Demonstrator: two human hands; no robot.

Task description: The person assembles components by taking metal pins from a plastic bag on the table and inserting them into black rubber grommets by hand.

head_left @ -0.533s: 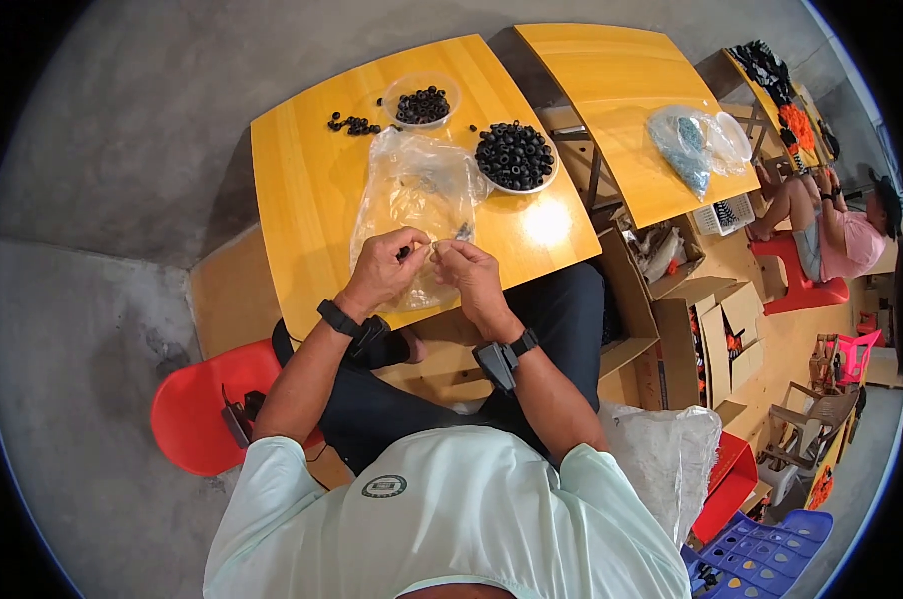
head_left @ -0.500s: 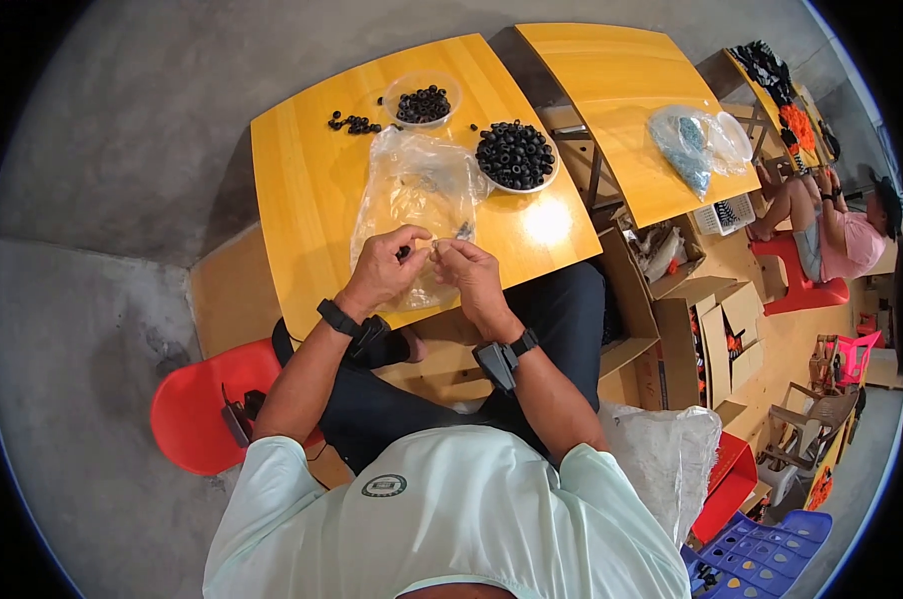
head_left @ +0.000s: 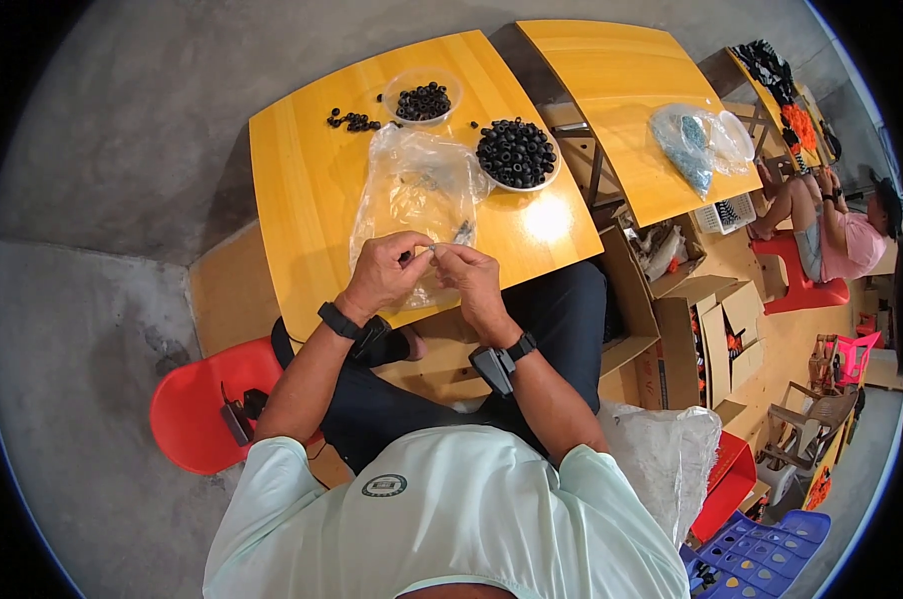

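My left hand (head_left: 384, 272) and my right hand (head_left: 471, 281) meet at the fingertips over the near edge of the yellow table. Both are closed in a pinch, on something too small to make out. A dark spot shows inside the curl of my left fingers; whether it is a black ring is unclear. Beneath and beyond the hands lies a crumpled clear plastic bag (head_left: 396, 190) with small bits on it. Farther off, a heaped bowl (head_left: 537, 187) and a clear tub (head_left: 451, 88) hold small black rings. Loose black rings (head_left: 355, 122) lie left of the tub.
The yellow table (head_left: 301, 180) is before me. A second table (head_left: 611, 90) to the right carries a bag of bluish pieces (head_left: 685, 150). Open cardboard boxes (head_left: 711, 344) stand on the floor at right. A red stool (head_left: 197, 419) is at left. Another person (head_left: 856, 235) sits far right.
My hands stay together at almost the same spot, with a slight shift of the fingers. The dark thing in my left fingers shows less clearly now.
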